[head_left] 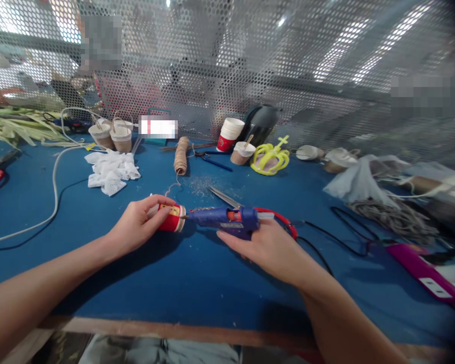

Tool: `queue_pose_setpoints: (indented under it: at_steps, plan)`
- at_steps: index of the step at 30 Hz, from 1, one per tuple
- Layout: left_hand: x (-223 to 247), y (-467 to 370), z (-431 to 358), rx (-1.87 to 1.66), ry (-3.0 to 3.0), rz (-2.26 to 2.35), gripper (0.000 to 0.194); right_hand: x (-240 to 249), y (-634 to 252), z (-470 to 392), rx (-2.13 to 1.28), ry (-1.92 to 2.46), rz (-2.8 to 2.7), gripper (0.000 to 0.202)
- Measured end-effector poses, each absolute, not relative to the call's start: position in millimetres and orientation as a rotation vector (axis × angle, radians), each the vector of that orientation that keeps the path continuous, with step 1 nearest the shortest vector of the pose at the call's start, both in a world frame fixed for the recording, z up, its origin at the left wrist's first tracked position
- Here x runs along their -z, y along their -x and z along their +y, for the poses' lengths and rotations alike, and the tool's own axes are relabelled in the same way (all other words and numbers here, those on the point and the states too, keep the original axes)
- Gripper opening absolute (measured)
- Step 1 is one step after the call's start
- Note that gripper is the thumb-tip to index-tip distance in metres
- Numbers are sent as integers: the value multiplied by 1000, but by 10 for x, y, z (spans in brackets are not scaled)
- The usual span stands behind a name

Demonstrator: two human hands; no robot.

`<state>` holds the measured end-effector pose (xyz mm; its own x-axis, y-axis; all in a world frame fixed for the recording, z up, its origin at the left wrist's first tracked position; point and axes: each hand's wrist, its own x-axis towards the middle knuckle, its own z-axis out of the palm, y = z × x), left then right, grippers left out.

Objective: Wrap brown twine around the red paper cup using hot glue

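Note:
My left hand (142, 221) is closed around a small red paper cup (172, 220), which lies on its side with its pale rim toward the right. In my right hand (267, 247) is a blue hot glue gun (222, 218), a clear glue stick jutting from its back. The gun's nozzle meets the cup at its rim; whether it touches or hovers just off is hard to tell. A thin strand of twine runs from near the cup up to a roll of jute twine (181, 155). Scissors (225, 196) with red handles lie partly behind the glue gun.
Twine-wrapped cups (121, 139) and crumpled white fabric (112, 169) stand back left. Stacked paper cups (230, 134), a yellow crown-shaped piece (270, 159) and blue-handled pliers (217, 161) sit behind. At right are cables, grey cord (392, 217) and a purple power strip (424, 273). Perforated metal mesh (197, 65) closes the back.

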<state>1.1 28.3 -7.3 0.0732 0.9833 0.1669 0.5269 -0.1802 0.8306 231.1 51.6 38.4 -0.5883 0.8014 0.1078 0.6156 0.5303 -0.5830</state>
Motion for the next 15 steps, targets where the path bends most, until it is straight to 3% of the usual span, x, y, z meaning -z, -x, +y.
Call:
queue_pose_setpoints:
  at_steps: [8, 15]
  plan:
    - [62, -11, 285, -994, -1783, 1485, 32, -413, -2293, 475, -573, 1158, -2454, 12]
    - [64, -21, 278, -994, -1767, 1494, 33, -465, -2269, 434, -671, 1257, -2395, 14]
